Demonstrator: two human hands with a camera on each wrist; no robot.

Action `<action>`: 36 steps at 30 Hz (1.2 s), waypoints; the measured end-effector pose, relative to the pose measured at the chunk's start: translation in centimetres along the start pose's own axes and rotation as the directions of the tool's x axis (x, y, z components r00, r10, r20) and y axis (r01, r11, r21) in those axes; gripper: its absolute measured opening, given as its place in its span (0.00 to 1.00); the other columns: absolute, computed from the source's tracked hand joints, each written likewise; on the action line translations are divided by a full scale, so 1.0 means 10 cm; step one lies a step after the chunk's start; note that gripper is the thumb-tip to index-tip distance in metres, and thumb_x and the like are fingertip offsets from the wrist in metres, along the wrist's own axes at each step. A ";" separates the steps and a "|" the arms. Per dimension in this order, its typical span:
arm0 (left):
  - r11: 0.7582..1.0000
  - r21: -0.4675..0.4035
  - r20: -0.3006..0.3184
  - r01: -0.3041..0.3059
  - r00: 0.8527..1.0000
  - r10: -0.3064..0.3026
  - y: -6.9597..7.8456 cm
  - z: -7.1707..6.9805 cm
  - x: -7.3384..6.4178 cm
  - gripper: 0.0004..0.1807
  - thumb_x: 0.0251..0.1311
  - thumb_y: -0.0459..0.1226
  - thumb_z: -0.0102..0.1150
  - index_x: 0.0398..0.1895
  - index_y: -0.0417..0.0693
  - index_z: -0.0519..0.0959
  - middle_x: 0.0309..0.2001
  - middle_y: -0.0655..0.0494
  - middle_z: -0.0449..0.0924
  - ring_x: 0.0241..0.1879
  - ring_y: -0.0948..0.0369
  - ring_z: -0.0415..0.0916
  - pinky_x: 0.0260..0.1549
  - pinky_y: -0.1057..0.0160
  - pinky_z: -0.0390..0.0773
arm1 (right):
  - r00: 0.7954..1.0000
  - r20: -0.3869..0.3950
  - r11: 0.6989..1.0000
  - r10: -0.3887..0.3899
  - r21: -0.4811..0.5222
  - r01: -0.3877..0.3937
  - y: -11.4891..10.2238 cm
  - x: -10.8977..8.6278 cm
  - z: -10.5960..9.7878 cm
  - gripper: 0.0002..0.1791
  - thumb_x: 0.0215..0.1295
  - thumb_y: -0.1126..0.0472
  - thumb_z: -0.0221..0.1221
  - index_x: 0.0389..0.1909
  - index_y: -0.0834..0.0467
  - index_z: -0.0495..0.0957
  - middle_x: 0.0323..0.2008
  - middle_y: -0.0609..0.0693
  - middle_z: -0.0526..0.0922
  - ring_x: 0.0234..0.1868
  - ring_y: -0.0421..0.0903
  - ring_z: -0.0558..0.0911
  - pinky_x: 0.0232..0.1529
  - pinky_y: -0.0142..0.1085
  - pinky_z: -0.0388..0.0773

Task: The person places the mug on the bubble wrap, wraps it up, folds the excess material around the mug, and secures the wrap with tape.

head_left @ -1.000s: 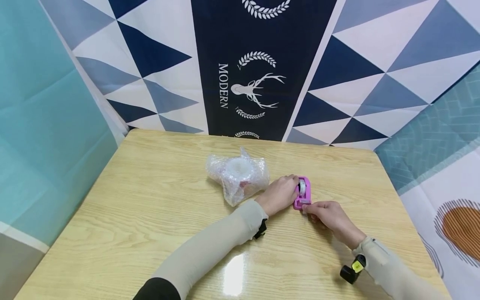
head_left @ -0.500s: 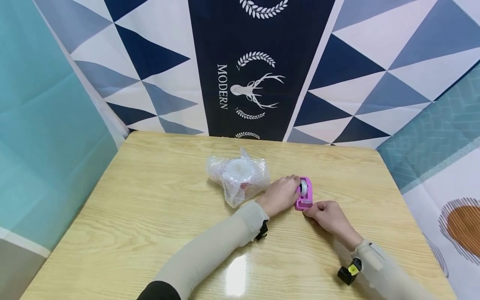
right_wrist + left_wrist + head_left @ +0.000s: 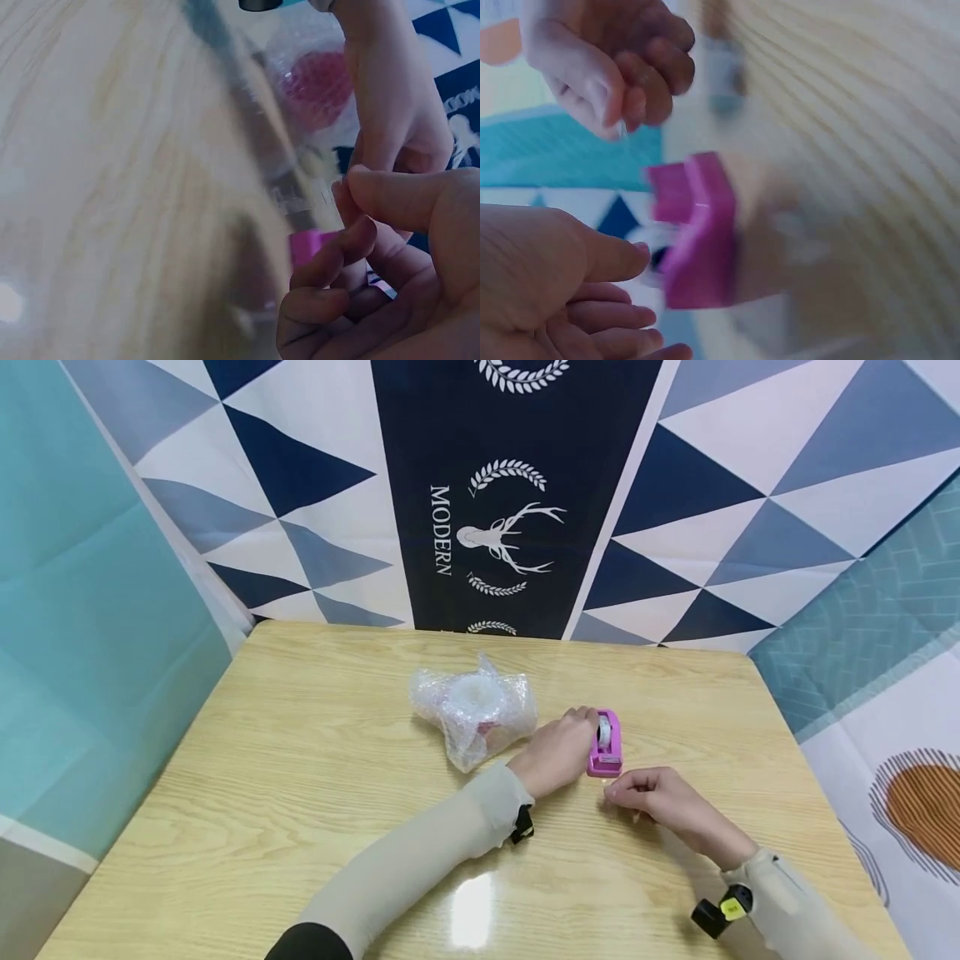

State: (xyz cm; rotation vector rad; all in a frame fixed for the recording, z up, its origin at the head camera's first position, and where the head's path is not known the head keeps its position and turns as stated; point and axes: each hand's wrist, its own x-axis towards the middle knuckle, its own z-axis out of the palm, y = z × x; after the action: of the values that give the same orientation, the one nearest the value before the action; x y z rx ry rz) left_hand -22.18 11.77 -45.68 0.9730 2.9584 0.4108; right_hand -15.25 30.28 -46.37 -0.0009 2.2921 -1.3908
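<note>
Pink tape dispenser (image 3: 614,745): on the desk (image 3: 300,735), right of the bubble-wrapped bundle (image 3: 476,706).
Left hand (image 3: 558,750): beside the dispenser, fingers loosely extended, thumb at the roll (image 3: 603,733).
Right hand (image 3: 663,800): thumb and forefinger pinching what is probably a clear tape strip (image 3: 622,130).

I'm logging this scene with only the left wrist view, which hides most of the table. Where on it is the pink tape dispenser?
Observer: The head view puts the pink tape dispenser right of the middle of the table.
Operator: Does anything lie near the left hand, outside my view?
Observer: Yes, a bubble-wrapped bundle, just to its left in the head view.
Operator: Any hint of what's inside?
Observer: The right wrist view shows something red inside it; I can't tell what it is.
</note>
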 end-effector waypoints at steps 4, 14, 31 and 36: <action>0.981 -0.168 0.020 -0.096 0.995 0.100 0.05 -0.22 -0.14 0.07 0.74 0.35 0.55 0.43 0.50 0.83 0.33 0.60 0.80 0.29 0.68 0.75 0.26 0.74 0.75 | 0.997 -0.014 0.994 -0.081 -0.072 0.080 -0.15 -0.08 -0.01 0.14 0.70 0.57 0.65 0.43 0.66 0.84 0.30 0.49 0.81 0.26 0.39 0.74 0.26 0.31 0.73; 0.899 -0.427 0.186 -0.096 0.964 0.191 -0.03 -0.50 -0.44 0.14 0.75 0.47 0.56 0.46 0.53 0.88 0.23 0.66 0.77 0.21 0.71 0.68 0.22 0.75 0.71 | 0.976 -0.007 0.953 -0.217 -0.217 0.211 -0.45 -0.18 0.01 0.10 0.69 0.58 0.66 0.43 0.61 0.88 0.38 0.50 0.87 0.37 0.36 0.79 0.39 0.31 0.79; 0.900 -0.426 0.094 -0.091 0.985 0.145 -0.16 -0.62 -0.69 0.09 0.74 0.40 0.57 0.35 0.52 0.83 0.23 0.65 0.75 0.18 0.72 0.68 0.18 0.74 0.70 | 0.984 0.116 0.975 -0.138 -0.161 0.156 -0.58 -0.14 0.10 0.15 0.71 0.54 0.63 0.45 0.63 0.82 0.35 0.50 0.80 0.33 0.39 0.73 0.28 0.30 0.71; 0.885 -0.461 0.075 -0.057 0.992 0.103 -0.18 -0.65 -0.75 0.08 0.74 0.39 0.55 0.37 0.50 0.82 0.24 0.65 0.76 0.17 0.72 0.67 0.16 0.74 0.70 | 0.979 0.140 0.982 -0.147 -0.096 0.161 -0.63 -0.10 0.06 0.17 0.71 0.57 0.63 0.48 0.69 0.81 0.34 0.50 0.82 0.30 0.39 0.74 0.26 0.29 0.71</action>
State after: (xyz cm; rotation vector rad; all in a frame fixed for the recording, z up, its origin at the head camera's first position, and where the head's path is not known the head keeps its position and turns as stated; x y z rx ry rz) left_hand -17.72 4.40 -40.45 1.0132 2.5506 0.9789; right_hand -15.59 26.95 -40.96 -0.3022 2.2920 -1.2972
